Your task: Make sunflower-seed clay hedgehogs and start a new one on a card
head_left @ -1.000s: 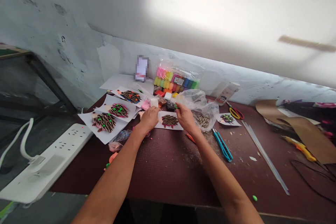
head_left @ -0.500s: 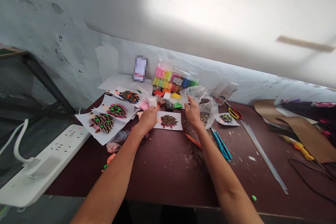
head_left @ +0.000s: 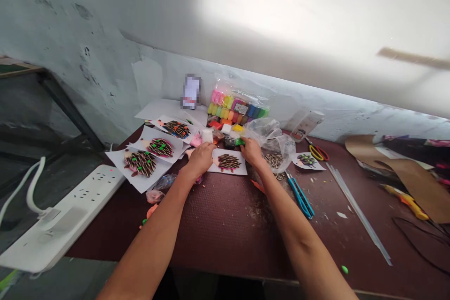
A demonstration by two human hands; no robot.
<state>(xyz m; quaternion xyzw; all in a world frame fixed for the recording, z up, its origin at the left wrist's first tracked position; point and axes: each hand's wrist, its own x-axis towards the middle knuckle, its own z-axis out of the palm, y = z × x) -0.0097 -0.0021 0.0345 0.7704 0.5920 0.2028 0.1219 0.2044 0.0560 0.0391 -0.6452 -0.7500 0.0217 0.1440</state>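
Note:
My left hand point(head_left: 202, 158) lies over the left part of a white card point(head_left: 242, 168) bearing a hedgehog picture point(head_left: 228, 162) with dark, seed-like spines. Its fingers are bent together; what they hold, if anything, is hidden. A small white block point(head_left: 207, 136) stands just beyond those fingertips. At the card's upper right corner, my right hand point(head_left: 252, 152) has its fingertips closed on a small green clay pack point(head_left: 239, 141). Beside that pack sits a black one point(head_left: 229, 141). A clear plastic bag point(head_left: 284, 143) with striped seeds point(head_left: 273, 161) lies right of my right hand.
Finished-looking hedgehog cards point(head_left: 139, 163) overlap at left, near a white power strip point(head_left: 80, 201). Multicoloured clay packs point(head_left: 239, 108) lean on the wall beside a phone point(head_left: 191, 91). Right are a blue-handled tool point(head_left: 300, 196), scissors point(head_left: 319, 152), clear sticks point(head_left: 358, 213) and a yellow glue gun point(head_left: 406, 201).
My right hand has moved left and down from beside the plastic bag to the green clay pack, its fingers closing there. My left hand has stayed at the card. The view has shifted slightly.

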